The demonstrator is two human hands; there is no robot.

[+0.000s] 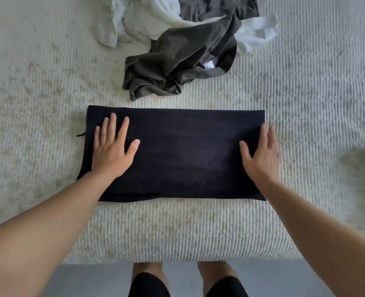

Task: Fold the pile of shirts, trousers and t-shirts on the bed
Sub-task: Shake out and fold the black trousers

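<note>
1. Bed (pixel 305 82): one black garment (pixel 177 153) folded flat near its front edge; a pile (pixel 188 39) behind, at least two grey and two white pieces by my count.
2. Left hand (pixel 113 146), right hand (pixel 263 155): fingers spread flat, pressing, gripping nothing.
3. Risk: next fold skews if a palm drags cloth.

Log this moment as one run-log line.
step: flattening folded black garment | left hand: flat on it | right hand: flat at its edge | pending: grey garment, white clothes
</note>
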